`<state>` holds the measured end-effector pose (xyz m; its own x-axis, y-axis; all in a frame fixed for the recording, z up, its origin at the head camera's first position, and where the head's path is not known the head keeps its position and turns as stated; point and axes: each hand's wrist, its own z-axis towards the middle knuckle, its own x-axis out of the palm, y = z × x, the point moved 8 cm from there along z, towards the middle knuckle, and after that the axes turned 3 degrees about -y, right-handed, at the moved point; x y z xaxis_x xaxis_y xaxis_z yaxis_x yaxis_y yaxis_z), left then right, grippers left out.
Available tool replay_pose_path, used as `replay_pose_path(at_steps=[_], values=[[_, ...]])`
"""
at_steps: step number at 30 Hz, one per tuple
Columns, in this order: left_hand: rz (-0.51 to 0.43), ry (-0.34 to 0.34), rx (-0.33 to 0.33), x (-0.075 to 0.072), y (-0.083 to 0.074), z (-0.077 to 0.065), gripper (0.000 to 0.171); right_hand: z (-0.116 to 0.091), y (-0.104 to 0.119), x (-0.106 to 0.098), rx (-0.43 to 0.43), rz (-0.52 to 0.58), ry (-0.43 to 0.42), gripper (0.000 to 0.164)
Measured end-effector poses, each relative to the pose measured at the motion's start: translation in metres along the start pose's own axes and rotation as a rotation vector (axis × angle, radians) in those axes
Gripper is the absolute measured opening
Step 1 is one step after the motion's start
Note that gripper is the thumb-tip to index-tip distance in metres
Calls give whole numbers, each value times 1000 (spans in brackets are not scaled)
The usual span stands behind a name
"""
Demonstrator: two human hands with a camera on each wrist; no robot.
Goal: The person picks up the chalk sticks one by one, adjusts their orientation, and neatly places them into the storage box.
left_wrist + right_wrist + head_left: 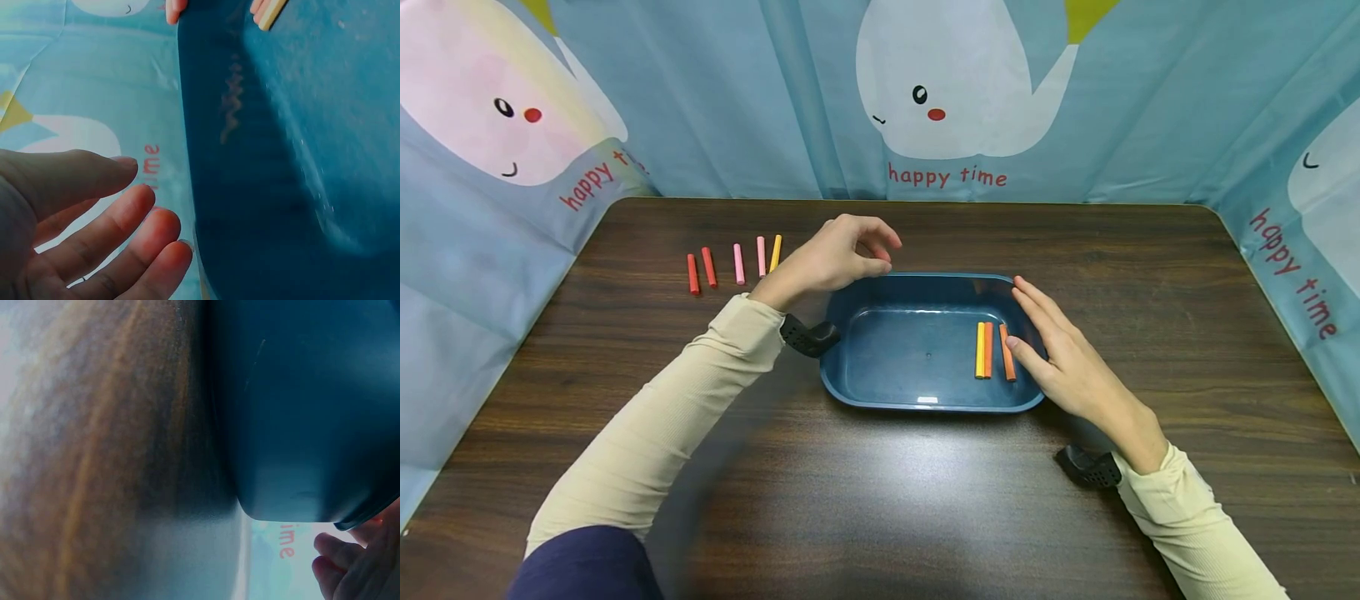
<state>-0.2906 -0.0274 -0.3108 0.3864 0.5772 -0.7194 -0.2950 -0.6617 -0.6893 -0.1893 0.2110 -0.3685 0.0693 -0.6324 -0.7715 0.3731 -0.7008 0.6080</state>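
So from the head cam, there's a blue tray (pixel 910 358) on the dark wood table (pixel 865 508), with a yellow stick (pixel 980 350) and an orange stick (pixel 988 350) side by side in its right end, plus a second orange stick (pixel 1007 353) leaning a bit just beside them. Left hand (pixel 842 254) hangs by the far rim, fingers loosely bent, nothing in them. Right hand (pixel 1067 367) is at the right rim, fingers pretty straight and not gripping anything, thumb over the second orange stick's side; can't tell if it touches. Two red sticks (pixel 708 267), two pink sticks (pixel 739 264) and another yellow one (pixel 776 250) lie on the table, left of the tray

Left wrist cam: narrow gap between thumb and fingers, tray wall right next to them

Right wrist cam: mostly the tray's outside wall, fingertips low in the corner near its rim
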Motion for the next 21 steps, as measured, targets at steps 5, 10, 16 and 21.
replay_pose_path(at_steps=[5,10,16,21], values=[[18,-37,-40,-8,12,-3,29,0,0,0,-1,3,1,63],[45,-69,-75,-14,26,-5,30,0,-1,0,-2,-1,-2,63],[72,-99,-107,-25,44,-5,31,-1,0,0,-4,2,-7,63],[93,-118,-151,-36,62,-7,32,-1,-1,0,-5,2,-6,63]])
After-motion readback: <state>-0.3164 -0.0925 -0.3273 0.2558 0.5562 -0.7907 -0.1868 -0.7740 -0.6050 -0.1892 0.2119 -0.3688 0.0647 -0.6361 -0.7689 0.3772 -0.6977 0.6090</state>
